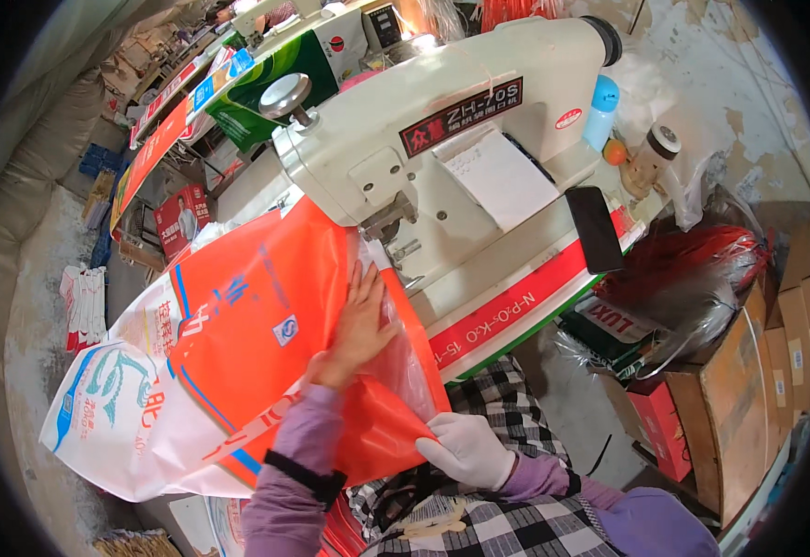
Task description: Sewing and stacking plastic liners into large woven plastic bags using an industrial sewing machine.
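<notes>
A large orange and white woven sack (266, 320) with blue printing lies across the sewing machine's bed, its white end hanging off to the left. My bare left hand (360, 325) rests flat on the sack beside its open mouth, fingers stretched toward the needle area. Clear plastic liner (410, 371) shows inside the mouth, next to that hand. In a white glove, my right hand (470, 450) pinches the sack's near edge between thumb and fingers. Just beyond the left fingertips is the presser foot (405, 249) of the cream sewing machine (359, 148).
On the machine bed lie a white notepad (496, 176) and a black phone (595, 230). A blue bottle (601, 111) and a lidded jar (651, 160) stand behind them. Cardboard boxes (725, 408) and bundled plastic film (693, 265) sit at right. More printed sacks (270, 88) cover tables behind.
</notes>
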The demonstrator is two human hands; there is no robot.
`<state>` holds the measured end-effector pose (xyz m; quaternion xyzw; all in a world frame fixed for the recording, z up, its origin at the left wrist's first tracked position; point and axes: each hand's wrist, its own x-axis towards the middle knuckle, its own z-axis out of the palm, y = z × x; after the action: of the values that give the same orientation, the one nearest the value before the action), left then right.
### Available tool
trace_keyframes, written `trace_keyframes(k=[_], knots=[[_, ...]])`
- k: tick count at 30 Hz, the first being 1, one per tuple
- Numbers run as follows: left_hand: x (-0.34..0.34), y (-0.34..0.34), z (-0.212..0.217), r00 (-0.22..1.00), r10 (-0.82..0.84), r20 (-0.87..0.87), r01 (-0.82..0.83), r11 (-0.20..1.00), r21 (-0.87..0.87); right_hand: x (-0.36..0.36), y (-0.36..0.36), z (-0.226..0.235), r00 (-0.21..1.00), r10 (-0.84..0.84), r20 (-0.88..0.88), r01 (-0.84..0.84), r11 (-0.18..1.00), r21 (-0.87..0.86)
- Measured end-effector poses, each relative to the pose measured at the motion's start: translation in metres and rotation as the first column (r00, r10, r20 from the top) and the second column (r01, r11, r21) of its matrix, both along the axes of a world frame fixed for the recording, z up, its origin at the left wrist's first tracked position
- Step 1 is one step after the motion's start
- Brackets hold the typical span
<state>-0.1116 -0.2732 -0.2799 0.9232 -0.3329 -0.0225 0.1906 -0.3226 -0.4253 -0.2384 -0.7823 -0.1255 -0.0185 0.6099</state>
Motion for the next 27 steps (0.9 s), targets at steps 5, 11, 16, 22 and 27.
trace_keyframes(k=[5,11,16,22,27], knots=[[-0.091,-0.033,-0.023,0.999,0.044,-0.012,-0.046,0.989,-0.141,-0.004,-0.02,-0.037,0.99,0.052,0.129,-0.022,0.974,-0.224],[-0.198,0.119,0.084,0.996,-0.058,-0.075,0.061,0.997,0.036,0.009,-0.043,-0.07,0.98,0.057,-0.188,-0.089,0.983,-0.163],[-0.179,0.181,0.175,0.896,0.162,0.413,-0.407,0.673,0.618,0.062,-0.036,-0.05,0.973,0.032,-0.228,-0.018,0.998,0.061],[-0.134,0.398,0.114,0.881,0.256,0.397,-0.463,0.636,0.617,0.056,0.002,-0.059,0.946,0.013,-0.325,-0.012,1.0,0.004],[-0.07,0.388,0.065,0.867,0.289,0.405,-0.493,0.608,0.622,0.132,0.091,-0.034,0.898,0.184,0.4,0.041,0.87,-0.492]])
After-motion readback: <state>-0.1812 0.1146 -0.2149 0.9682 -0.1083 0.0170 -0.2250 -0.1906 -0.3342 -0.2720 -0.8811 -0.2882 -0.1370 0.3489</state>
